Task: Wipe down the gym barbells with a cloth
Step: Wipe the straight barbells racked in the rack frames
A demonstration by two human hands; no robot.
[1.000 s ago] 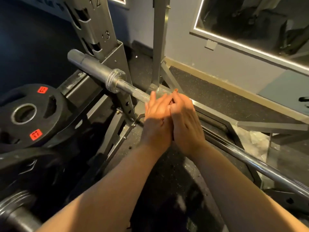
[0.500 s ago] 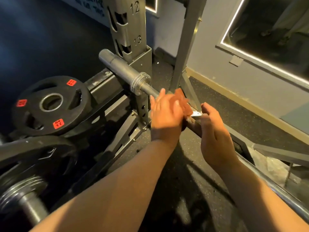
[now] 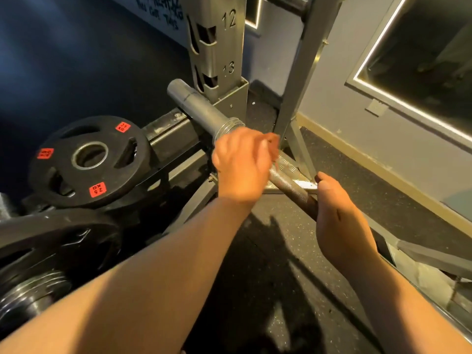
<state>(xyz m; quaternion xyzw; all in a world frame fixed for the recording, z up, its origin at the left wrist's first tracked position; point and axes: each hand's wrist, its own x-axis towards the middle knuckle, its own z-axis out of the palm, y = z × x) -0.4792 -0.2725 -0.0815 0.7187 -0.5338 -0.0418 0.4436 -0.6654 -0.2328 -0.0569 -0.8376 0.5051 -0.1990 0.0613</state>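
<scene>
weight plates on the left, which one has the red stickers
The small black plate beside the barbell sleeve: three red stickers around its steel-ringed hole. The larger plates below it, lower left, show none.

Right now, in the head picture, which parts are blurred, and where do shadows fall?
Head view: motion smears the left hand and its orange cloth; the right hand and the knurled grey steel barbell are sharp. Head view: warm light casts hard shadows on the black speckled rubber floor.
</scene>
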